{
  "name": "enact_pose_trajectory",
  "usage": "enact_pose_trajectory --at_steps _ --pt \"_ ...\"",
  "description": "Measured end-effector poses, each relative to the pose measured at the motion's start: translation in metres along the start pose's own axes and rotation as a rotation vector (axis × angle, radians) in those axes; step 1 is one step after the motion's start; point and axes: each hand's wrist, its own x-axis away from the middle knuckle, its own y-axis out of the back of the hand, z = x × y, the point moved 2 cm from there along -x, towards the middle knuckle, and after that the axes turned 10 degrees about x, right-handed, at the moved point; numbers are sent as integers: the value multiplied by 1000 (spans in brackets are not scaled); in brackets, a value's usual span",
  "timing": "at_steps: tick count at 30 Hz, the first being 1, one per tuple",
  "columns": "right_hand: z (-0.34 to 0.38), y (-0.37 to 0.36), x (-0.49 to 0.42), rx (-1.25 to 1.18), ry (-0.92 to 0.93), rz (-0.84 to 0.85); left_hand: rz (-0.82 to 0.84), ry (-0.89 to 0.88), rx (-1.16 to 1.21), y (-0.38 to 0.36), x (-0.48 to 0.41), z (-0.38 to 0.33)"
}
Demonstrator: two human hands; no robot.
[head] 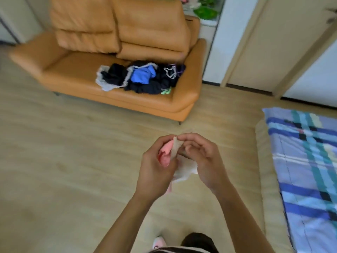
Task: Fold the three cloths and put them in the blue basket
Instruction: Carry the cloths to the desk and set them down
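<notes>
While we stand over the floor point(73, 161), our left hand point(156, 167) and right hand point(202, 161) pinch a small pink-and-white cloth point(184, 167) between closed fingers.

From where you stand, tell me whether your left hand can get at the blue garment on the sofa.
Probably not. The left hand is busy holding a pink and white cloth with the right hand, and the blue garment lies across open floor.

Legible text, labels, brands, numbers, signs: none readable on any surface in the head view.
</notes>
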Motion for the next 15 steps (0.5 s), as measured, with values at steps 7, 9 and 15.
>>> enact_pose_trajectory --at_steps 7,9,15 --pt "10 -109 -120 -74 44 282 -367 -3 -90 109 -63 7" --pt "8 -136 -157 -94 43 319 -458 3 -109 134 -84 11" --pt "13 -210 -270 -115 13 454 -792 44 -180 216 -141 12"
